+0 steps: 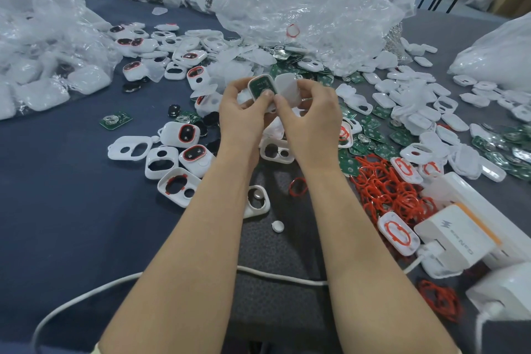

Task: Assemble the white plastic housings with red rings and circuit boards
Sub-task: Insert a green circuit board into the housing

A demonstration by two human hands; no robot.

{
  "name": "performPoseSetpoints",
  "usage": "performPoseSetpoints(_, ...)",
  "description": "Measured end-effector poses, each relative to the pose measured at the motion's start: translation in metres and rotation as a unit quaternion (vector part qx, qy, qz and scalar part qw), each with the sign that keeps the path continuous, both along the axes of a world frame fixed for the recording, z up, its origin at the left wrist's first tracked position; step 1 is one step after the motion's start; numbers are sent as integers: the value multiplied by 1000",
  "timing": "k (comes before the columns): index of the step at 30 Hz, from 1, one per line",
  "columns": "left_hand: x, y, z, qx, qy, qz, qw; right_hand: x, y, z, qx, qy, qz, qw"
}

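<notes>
Hands meet above the middle of the table. The left hand pinches a housing by its lower end, thumb pressed on the green board seated inside. The open face is tilted up, likely so the fit can be checked. The right hand pinches a white cover right beside it; whether the edges are touching or just apart is hard to call. I'd say it's lined up for closing the shell. Red rings lie heaped toward the right edge with loose boards just beyond, an easy reach for that right hand. Ringed housings gather left of the wrists, probably the part-done pile. Bags crowd the far edge.
</notes>
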State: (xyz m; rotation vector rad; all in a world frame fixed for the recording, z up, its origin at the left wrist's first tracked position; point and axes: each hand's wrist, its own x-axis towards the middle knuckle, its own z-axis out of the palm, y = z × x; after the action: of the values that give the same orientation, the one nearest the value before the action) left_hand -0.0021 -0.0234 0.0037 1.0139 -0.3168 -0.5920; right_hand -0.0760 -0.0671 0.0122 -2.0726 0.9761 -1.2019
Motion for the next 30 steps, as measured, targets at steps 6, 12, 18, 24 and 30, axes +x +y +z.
performPoseSetpoints(6, 0, -5, 4, 19, 65, -1, 998, 3, 3, -1, -15, 35, 8, 999)
performPoseSetpoints(12, -4, -7, 6, 24, 72, 1, 997, 9, 9, -4, -17, 48, 8, 999)
performPoseSetpoints(18, -6, -8, 5, 43, 12, 13, 999, 10, 9, -6, -13, 46, 5, 999)
performPoseSetpoints(24, -6, -8, 1, 71, -34, 26, 997, 11, 10, -5, -5, 31, 7, 999)
performPoseSetpoints(30, -9, -3, 2, 88, -77, 28, 993, 13, 10, -3, -16, 42, 3, 999)
